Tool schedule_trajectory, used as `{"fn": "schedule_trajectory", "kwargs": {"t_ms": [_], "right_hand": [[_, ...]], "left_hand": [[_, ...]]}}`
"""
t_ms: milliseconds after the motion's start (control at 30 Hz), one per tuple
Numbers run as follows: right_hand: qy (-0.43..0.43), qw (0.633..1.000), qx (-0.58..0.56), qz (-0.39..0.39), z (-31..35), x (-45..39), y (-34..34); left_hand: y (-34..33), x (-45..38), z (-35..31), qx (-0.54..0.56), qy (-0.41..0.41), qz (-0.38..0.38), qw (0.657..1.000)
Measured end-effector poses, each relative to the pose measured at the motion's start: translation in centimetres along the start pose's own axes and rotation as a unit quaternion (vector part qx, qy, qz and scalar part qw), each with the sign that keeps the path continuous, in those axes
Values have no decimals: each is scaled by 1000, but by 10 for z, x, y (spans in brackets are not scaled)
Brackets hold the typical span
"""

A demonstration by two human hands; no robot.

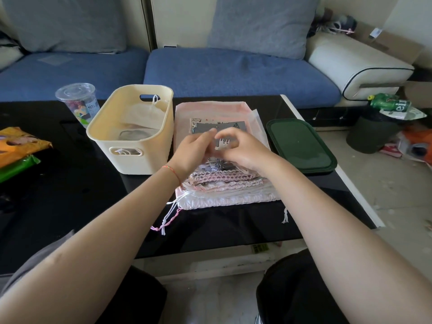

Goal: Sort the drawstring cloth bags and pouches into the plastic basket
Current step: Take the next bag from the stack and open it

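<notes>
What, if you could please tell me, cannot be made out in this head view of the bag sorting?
- The grip of left hand and right hand: blurred by motion.
- How many bags the stack holds: layers overlap, hands cover the top.
- What lies low in the basket: its wall hides it.
- The cup label: too small.

A stack of drawstring cloth bags [222,183] lies mid-bench on a black bench [58,195], cords trailing toward the near edge. Both hands meet over the top grey printed pouch [219,126]: the left hand [194,150] and right hand [243,148] have curled fingers, blurred. Just left stands a cream plastic basket [131,146] holding pale pouches. Right lies a dark green lid [301,143].
</notes>
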State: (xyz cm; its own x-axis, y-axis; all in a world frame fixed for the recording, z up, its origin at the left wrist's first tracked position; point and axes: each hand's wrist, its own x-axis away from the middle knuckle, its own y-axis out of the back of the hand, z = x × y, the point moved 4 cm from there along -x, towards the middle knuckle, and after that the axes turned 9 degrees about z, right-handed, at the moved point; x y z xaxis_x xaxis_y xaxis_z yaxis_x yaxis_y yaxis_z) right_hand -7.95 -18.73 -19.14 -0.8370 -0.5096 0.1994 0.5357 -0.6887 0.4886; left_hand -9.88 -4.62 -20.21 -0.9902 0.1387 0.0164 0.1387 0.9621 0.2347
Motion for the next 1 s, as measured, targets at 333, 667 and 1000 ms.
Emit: {"fn": "schedule_trajectory", "kwargs": {"t_ms": [333, 667, 1000], "right_hand": [[-9, 993, 107, 54, 6, -3, -8], [10, 960, -92, -266, -2, 9, 39], [-103, 972, 200, -68, -15, 5, 29]], "left_hand": [[-5, 1, -6, 70, 19, 32, 997], [3, -2, 10, -55, 8, 50, 997], [4, -15, 30, -28, 89, -29, 995]]}}
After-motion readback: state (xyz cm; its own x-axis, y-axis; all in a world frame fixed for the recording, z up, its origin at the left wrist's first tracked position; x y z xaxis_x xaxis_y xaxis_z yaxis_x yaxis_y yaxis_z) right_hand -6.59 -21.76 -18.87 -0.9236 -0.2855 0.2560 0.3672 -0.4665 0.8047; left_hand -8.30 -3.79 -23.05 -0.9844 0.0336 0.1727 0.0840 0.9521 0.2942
